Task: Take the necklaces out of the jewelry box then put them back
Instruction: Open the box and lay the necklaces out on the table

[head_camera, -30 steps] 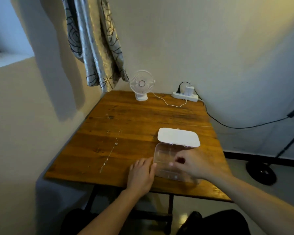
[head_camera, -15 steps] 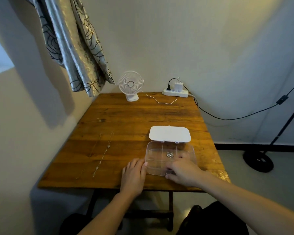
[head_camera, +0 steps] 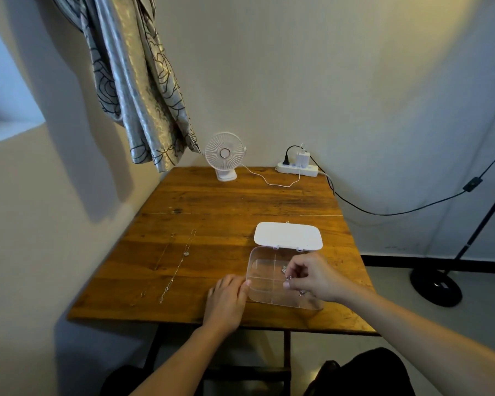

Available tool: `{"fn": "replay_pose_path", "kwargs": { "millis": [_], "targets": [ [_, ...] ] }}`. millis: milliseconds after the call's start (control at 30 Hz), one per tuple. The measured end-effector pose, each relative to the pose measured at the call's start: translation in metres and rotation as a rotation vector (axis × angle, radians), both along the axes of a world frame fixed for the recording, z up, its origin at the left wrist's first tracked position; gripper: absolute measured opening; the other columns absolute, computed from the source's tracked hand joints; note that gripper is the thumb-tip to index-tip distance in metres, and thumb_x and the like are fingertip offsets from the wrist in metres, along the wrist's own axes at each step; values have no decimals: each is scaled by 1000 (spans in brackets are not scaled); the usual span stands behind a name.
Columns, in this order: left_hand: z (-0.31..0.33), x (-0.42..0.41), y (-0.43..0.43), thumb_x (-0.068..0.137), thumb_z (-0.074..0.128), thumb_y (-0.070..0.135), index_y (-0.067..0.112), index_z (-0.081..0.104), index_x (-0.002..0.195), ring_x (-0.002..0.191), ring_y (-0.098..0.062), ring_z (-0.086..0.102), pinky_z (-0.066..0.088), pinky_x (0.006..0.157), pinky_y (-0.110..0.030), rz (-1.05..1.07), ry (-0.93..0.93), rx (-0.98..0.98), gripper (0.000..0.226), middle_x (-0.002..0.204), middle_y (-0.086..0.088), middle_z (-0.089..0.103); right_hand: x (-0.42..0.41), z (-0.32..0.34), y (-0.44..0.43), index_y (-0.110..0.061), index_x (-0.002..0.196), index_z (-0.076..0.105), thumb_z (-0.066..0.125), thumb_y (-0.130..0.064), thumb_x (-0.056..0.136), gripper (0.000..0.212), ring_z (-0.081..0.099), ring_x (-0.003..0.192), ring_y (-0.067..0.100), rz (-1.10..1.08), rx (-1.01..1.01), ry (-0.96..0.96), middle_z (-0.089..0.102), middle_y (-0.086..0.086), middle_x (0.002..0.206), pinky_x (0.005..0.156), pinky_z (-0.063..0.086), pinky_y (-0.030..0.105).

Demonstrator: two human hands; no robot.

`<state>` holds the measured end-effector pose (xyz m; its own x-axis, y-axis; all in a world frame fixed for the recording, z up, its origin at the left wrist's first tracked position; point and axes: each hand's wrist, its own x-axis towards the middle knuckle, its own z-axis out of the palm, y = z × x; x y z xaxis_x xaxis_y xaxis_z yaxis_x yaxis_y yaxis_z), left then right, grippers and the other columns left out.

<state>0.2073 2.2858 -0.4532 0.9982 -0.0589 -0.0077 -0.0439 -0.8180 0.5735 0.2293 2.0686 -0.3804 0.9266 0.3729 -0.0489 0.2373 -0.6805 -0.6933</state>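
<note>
A clear plastic jewelry box (head_camera: 265,277) with inner dividers sits near the table's front edge, its white lid (head_camera: 288,235) flipped open behind it. My right hand (head_camera: 316,277) hovers over the box, fingertips pinched on a small silver necklace (head_camera: 285,274) bunched inside. My left hand (head_camera: 227,300) rests flat on the table, fingers touching the box's left side. Two thin necklaces lie stretched out on the wood to the left: one with a small pendant (head_camera: 182,261), and a fainter one (head_camera: 164,251) beside it.
The wooden table (head_camera: 235,207) stands in a corner, walls at left and back. A small white fan (head_camera: 225,155) and a white power strip (head_camera: 297,168) with a charger sit at the far edge. A grey curtain (head_camera: 135,90) hangs above left. A lamp-stand base (head_camera: 435,287) rests on the floor at right.
My right hand has lifted from the box's front edge and now pinches the necklace inside it. The camera has tilted up a little. My left hand stays by the box.
</note>
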Motion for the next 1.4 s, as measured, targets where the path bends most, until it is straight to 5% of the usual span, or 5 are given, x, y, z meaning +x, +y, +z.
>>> {"fn": "replay_pose_path", "kwargs": {
  "millis": [367, 567, 733, 1000, 1400],
  "targets": [
    [9, -28, 75, 94, 48, 36, 33, 53, 113, 110, -5, 46, 41, 99, -29, 76, -175, 153, 20, 116, 13, 50, 19, 55, 103, -8, 93, 69, 73, -15, 84, 12, 65, 72, 17, -51, 413, 263, 68, 9, 80, 65, 56, 27],
    [-19, -54, 109, 98, 31, 43, 28, 44, 134, 130, -13, 33, 31, 109, -34, 34, -156, 338, 41, 140, 5, 39, 38, -2, 173, -15, 91, 70, 70, -12, 86, 6, 66, 91, 20, -61, 209, 385, 69, 8, 96, 85, 57, 36],
    [-31, -58, 112, 88, -4, 57, 26, 28, 145, 143, -17, 13, 6, 115, -33, 36, -100, 324, 72, 156, 1, 22, 54, -36, 180, -21, 104, 68, 66, -15, 88, 17, 63, 101, 17, 2, -150, 172, 66, 3, 111, 89, 53, 33],
    [-46, -57, 113, 91, -5, 58, 24, 30, 144, 144, -18, 15, 5, 114, -35, 53, -124, 317, 72, 155, -2, 27, 50, -32, 163, -24, 109, 66, 66, -28, 88, 21, 61, 101, 13, 303, -487, -77, 60, -5, 106, 80, 50, 25],
    [-23, -53, 109, 95, 18, 52, 27, 38, 137, 135, -13, 24, 19, 113, -33, 73, -113, 279, 53, 146, 3, 34, 51, -13, 149, -20, 86, 65, 69, -12, 85, 9, 62, 83, 13, 192, -182, 0, 63, -2, 90, 71, 52, 22]
  ]
}}
